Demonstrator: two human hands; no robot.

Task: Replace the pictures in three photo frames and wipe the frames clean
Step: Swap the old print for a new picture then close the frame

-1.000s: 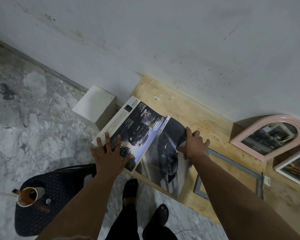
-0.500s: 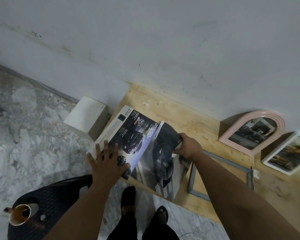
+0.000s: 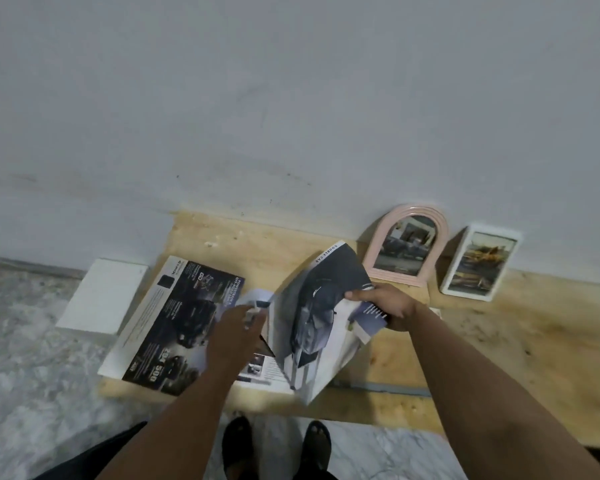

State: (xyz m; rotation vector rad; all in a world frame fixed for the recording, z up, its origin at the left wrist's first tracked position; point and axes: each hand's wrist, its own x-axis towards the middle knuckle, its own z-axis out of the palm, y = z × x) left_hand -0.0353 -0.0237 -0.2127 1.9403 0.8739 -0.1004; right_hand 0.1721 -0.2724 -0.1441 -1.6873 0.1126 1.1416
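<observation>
Against the grey wall, on the wooden board [image 3: 499,341], you are lifting a magazine [image 3: 174,323] page [image 3: 312,313], right hand [image 3: 385,306] gripping it, left hand [image 3: 232,337] pinching near the spine. Likely sourcing a replacement picture; next, tearing cleanly, for the arched frame [image 3: 407,245] and white frame [image 3: 480,263] behind.

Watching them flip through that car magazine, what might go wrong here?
The right hand crumples the lifted page where it grips, so a picture could crease or tear. The magazine overhangs the wooden table edge and might slide off. A swinging page could knock the leaning pink arched frame.
</observation>
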